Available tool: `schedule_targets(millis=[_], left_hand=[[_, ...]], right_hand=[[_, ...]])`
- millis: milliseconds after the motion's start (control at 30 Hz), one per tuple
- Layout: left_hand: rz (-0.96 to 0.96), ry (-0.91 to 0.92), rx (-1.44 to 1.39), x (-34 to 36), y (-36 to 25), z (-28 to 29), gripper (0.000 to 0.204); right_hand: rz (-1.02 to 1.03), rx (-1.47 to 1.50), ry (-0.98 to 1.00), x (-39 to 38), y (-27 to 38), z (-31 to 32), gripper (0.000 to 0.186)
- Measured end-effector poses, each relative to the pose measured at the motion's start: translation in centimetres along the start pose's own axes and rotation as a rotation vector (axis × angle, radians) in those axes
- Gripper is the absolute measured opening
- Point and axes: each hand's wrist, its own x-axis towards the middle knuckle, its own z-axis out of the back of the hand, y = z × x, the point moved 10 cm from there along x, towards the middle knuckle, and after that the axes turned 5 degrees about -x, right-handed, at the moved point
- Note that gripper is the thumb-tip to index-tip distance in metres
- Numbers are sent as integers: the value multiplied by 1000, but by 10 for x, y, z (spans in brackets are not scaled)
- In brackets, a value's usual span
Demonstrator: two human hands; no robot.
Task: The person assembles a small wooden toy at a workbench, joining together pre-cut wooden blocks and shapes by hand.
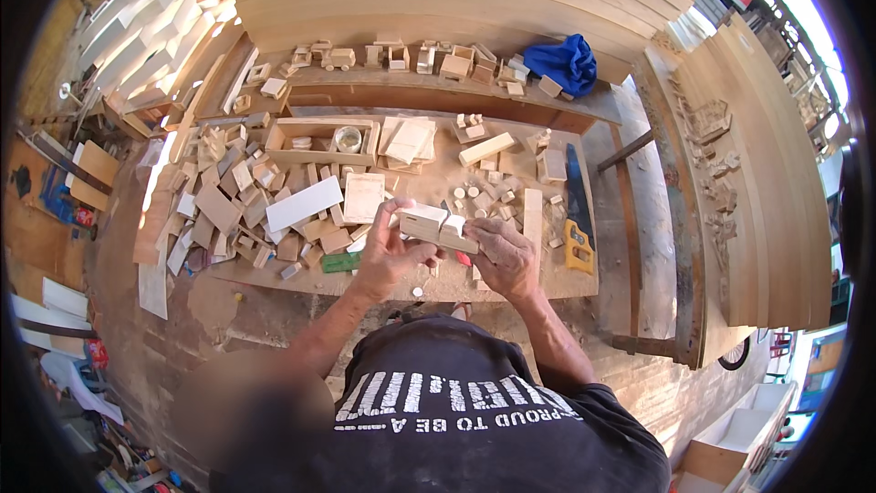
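Observation:
Above the near part of the workbench, both my hands hold a pale wooden toy vehicle body [422,221]. It has a long block with a slot in its side and a smaller rounded block beside it on a flat base. My left hand [388,251] is closed round the left end, with the thumb beneath. The fingers of my right hand [505,257] grip the right end, by the smaller block. Under my hands, bits of a red item and a green item [342,262] lie on the bench. Just beyond are small round wooden pieces [472,192] and small blocks.
A large heap of wood offcuts [219,205] covers the bench's left side. Behind it sits a wooden tray [278,157] with a round container [348,139]. A yellow-handled handsaw [578,242] lies at right. Toy vehicles [338,59] and a blue cloth [563,65] occupy the back shelf.

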Motion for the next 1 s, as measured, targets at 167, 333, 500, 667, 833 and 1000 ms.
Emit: schedule_targets(millis=[167,333,500,667,833,1000], left_hand=[[135,-98,-482,3,38,-9,51],[140,-217,-535,5,48,-12,34],[119,-283,-473,2,42,0,33],[-79,-491,-346,-2,18,2,38],[-333,-481,72,-3,-12,0,60],[-403,-452,241,-1,-13,-1,75]], right_hand=[[-14,-84,-67,-1,-3,7,37],[-17,-106,-135,-4,-14,8,37],[-95,-53,-156,-8,-17,4,40],[-120,-42,-147,-8,-25,-1,40],[-278,128,-177,-14,-45,-14,38],[-321,160,-175,-10,-41,-19,40]])
